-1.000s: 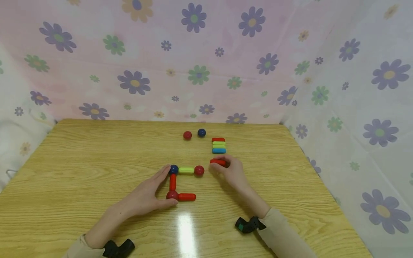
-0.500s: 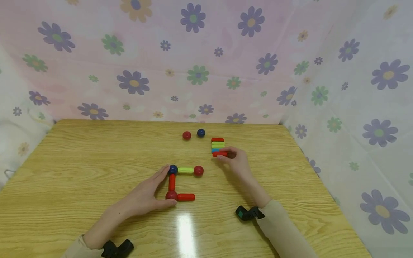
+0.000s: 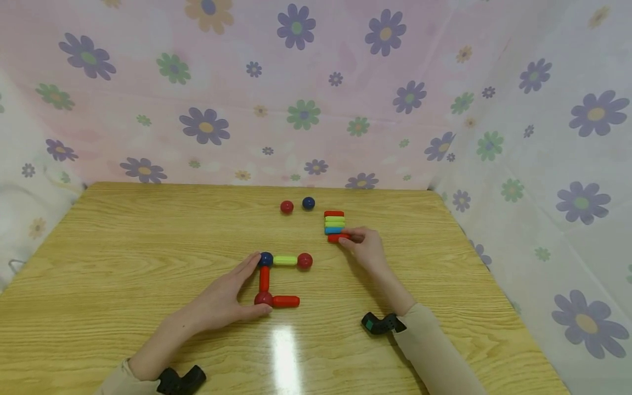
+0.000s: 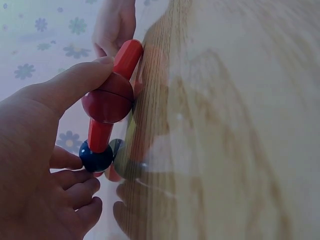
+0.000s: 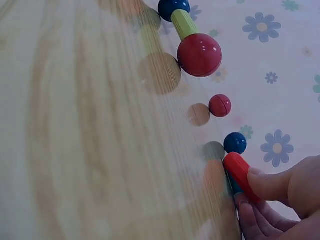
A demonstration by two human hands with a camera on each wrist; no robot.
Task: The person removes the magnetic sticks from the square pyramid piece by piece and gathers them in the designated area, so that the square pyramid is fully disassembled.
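My left hand [image 3: 222, 302] holds the near-left side of a three-sided frame of balls and rods, with the thumb on a red ball [image 4: 107, 98] and a finger against a blue ball [image 4: 96, 156]. A red rod [image 3: 264, 279] joins those two balls. From the blue ball a yellow-green rod [image 3: 285, 260] runs right to another red ball [image 5: 199, 55], and a second red rod [image 3: 286, 301] sticks out right from the near ball. Between thumb and fingers my right hand [image 3: 366, 248] pinches a red rod [image 5: 241, 172], right at the near side of a blue rod [image 3: 333, 231].
Behind the blue rod lie two yellow-green rods [image 3: 334, 221] and a red rod [image 3: 334, 213], side by side. Farther back, a loose red ball [image 3: 287, 207] and a loose blue ball [image 3: 308, 203] sit on the wooden table [image 3: 173, 230]. Flowered cloth [image 3: 316, 142] hangs behind the table.
My right hand has carried the red rod back and slightly right, from beside the frame's far red ball to the near side of the rod row. My left hand has stayed put.
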